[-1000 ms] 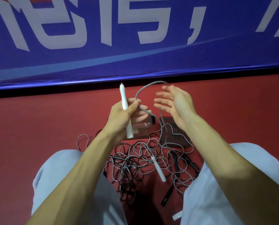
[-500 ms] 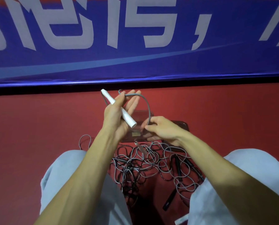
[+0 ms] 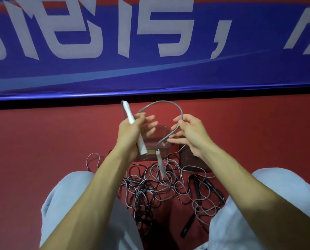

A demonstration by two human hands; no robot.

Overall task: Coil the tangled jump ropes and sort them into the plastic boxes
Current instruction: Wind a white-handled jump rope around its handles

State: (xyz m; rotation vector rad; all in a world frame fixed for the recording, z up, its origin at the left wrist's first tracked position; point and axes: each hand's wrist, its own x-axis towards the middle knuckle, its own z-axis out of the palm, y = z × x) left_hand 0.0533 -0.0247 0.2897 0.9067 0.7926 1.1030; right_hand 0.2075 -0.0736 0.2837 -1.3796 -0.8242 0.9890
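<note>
My left hand (image 3: 132,130) grips a white jump-rope handle (image 3: 130,115), tilted, its top end pointing up and left. From it a grey rope (image 3: 161,102) arches over to my right hand (image 3: 190,134), which pinches the rope between thumb and fingers. Below that hand the rope drops to a second white handle (image 3: 160,164) dangling over the pile. A tangle of grey and black ropes (image 3: 156,188) lies on the red floor between my knees. Two clear plastic boxes stand beyond it: one (image 3: 161,134) behind my hands, the other (image 3: 188,162) to its right.
Black handles (image 3: 195,184) lie at the pile's right side, and another black one (image 3: 187,225) near my right knee. My grey-trousered legs (image 3: 74,204) flank the pile. A blue banner wall (image 3: 150,73) with white lettering closes off the floor just beyond the boxes.
My right hand has risen from low over the pile, drawing the grey rope up into a wider arch. The second white handle has lifted off the tangle and hangs free. The left handle tilted more upright.
</note>
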